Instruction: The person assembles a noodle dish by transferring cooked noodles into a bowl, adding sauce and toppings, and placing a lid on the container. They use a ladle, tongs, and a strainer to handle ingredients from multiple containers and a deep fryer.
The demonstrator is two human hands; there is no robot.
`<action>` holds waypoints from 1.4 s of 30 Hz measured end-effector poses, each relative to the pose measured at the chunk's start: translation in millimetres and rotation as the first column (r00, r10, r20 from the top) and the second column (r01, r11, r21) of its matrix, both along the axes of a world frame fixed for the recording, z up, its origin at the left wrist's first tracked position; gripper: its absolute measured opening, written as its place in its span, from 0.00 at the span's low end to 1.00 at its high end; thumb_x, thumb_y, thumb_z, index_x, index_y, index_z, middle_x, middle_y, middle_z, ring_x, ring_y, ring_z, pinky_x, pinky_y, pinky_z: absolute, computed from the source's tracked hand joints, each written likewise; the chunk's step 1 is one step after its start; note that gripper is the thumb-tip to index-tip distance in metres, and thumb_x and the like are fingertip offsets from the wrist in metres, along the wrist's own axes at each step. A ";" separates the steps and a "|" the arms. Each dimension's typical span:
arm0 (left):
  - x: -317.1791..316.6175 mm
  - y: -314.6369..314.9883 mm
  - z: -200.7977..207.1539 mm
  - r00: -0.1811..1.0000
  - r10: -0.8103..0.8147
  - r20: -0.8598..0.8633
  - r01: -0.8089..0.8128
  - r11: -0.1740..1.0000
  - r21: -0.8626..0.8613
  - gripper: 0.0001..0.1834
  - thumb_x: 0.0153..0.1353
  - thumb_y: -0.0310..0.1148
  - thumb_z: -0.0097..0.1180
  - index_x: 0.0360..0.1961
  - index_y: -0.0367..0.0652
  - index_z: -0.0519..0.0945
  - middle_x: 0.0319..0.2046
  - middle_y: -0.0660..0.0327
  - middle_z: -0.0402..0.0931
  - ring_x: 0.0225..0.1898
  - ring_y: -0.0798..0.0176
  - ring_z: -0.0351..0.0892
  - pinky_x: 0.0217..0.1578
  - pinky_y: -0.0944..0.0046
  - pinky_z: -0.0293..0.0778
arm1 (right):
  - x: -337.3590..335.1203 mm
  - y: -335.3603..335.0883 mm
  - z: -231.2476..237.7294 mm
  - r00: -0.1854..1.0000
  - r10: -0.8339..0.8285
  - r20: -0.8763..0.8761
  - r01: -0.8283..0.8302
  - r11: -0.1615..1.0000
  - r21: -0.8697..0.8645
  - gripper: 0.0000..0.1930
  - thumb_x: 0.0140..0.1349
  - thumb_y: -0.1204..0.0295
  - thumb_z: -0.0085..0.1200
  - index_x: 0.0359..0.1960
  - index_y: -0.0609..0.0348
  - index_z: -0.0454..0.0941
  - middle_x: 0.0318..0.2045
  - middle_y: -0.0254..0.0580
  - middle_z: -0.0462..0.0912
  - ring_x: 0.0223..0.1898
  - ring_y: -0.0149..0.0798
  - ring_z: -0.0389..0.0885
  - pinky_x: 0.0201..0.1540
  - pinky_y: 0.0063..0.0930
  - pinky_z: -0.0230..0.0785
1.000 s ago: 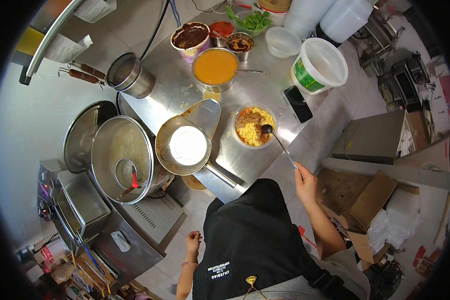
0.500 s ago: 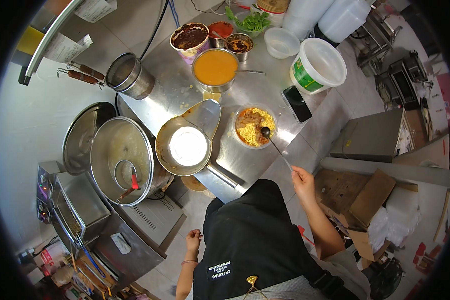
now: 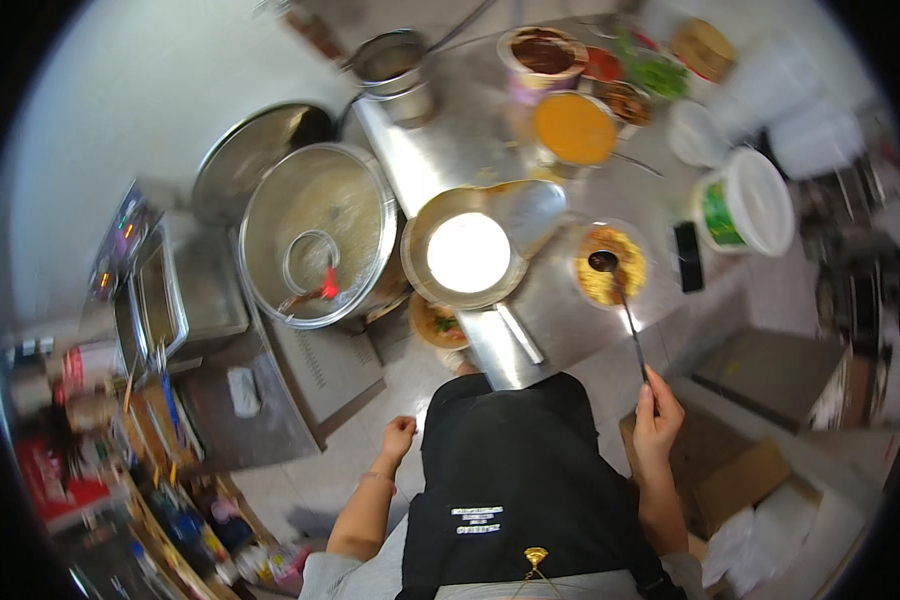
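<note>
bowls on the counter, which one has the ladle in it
The clear bowl of yellow food, nearest the right hand, which holds the ladle. The orange sauce bowl and the dark sauce tub have none.

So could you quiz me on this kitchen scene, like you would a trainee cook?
1. True or false: the right hand holds a long-handled ladle whose bowl is over the bowl of yellow food.
2. What does the left hand hold?
A. a lid
B. nothing
C. a pan
3. Fill in: the white tub has a ___ label.

Key: 1 true; 2 B; 3 green.
</note>
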State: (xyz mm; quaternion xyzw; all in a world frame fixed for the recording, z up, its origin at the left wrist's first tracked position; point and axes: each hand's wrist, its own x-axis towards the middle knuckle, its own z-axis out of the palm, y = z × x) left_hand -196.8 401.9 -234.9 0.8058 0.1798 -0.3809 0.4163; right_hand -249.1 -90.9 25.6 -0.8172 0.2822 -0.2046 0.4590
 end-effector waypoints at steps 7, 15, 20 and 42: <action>-17.2 -6.9 14.7 0.923 0.385 0.014 -0.383 0.920 -0.077 0.09 0.65 0.30 0.57 0.42 0.38 0.80 0.31 0.63 0.81 0.34 0.68 0.79 0.40 0.67 0.75 | 93.6 80.1 -40.2 0.818 0.575 0.005 -0.500 0.717 -0.486 0.22 0.53 0.85 0.56 0.52 0.57 0.82 0.22 0.39 0.71 0.20 0.40 0.73 0.24 0.33 0.68; 65.9 39.4 -80.7 0.726 0.673 0.143 -0.676 0.736 -0.033 0.21 0.58 0.33 0.61 0.52 0.38 0.74 0.39 0.60 0.79 0.39 0.66 0.78 0.38 0.66 0.72 | 128.9 132.2 -77.9 0.741 0.652 -0.161 -0.639 0.612 -0.466 0.25 0.49 0.85 0.57 0.52 0.54 0.82 0.21 0.37 0.69 0.19 0.40 0.74 0.22 0.33 0.68; 153.7 51.5 -164.8 0.671 0.734 0.105 -0.717 0.679 -0.156 0.24 0.59 0.30 0.63 0.56 0.38 0.70 0.41 0.62 0.77 0.36 0.69 0.72 0.35 0.69 0.69 | 127.7 150.4 -84.4 0.746 0.604 -0.279 -0.665 0.673 -0.324 0.23 0.53 0.88 0.56 0.52 0.57 0.81 0.20 0.40 0.68 0.18 0.41 0.71 0.22 0.31 0.65; 273.5 10.3 -205.7 0.237 0.806 -0.543 -0.825 -0.129 -0.551 0.25 0.67 0.56 0.46 0.55 0.52 0.75 0.48 0.65 0.80 0.47 0.62 0.79 0.47 0.61 0.77 | 188.4 130.4 -35.7 0.996 -0.092 -0.020 0.091 0.886 0.455 0.14 0.66 0.71 0.57 0.51 0.62 0.77 0.22 0.26 0.72 0.21 0.21 0.66 0.23 0.16 0.58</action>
